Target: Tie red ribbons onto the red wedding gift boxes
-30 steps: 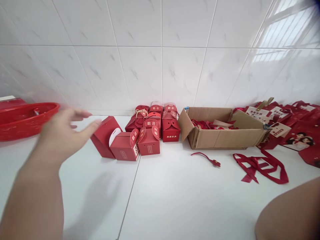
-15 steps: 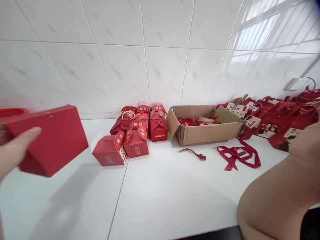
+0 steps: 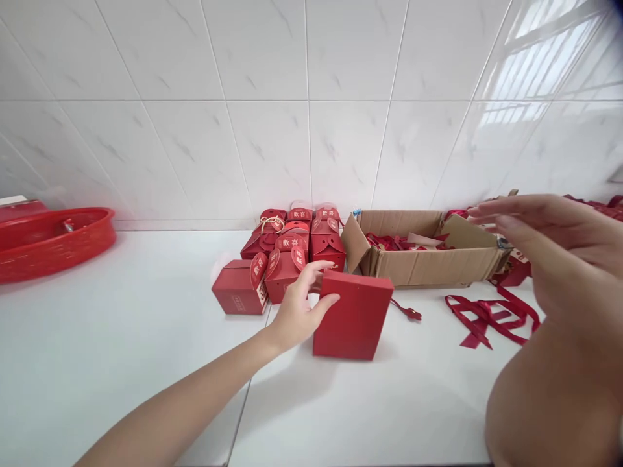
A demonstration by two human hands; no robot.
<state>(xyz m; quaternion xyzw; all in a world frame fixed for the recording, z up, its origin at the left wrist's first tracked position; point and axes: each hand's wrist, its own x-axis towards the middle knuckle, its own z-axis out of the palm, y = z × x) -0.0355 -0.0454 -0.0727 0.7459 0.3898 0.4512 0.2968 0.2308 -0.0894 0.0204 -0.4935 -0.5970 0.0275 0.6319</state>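
My left hand grips the upper left edge of a plain red paper box, thumb on the near face and fingers behind it. The box stands upright at or just above the white tabletop, in front of the small red gift boxes. Raised at the right, my right hand holds nothing I can see; its fingers stretch to the left with the thumb below. Below it lies a loose dark red ribbon. A short red cord with a flower-shaped end lies just right of the red box.
A cardboard box with red ribbons and paper pieces stands near the tiled wall. A red plastic basin sits at the far left. More red bags, partly hidden, are at the far right. A seam crosses the white table.
My left hand has brought the red box from the far left to the middle of the table. My right hand has come further into view. The view has turned left.
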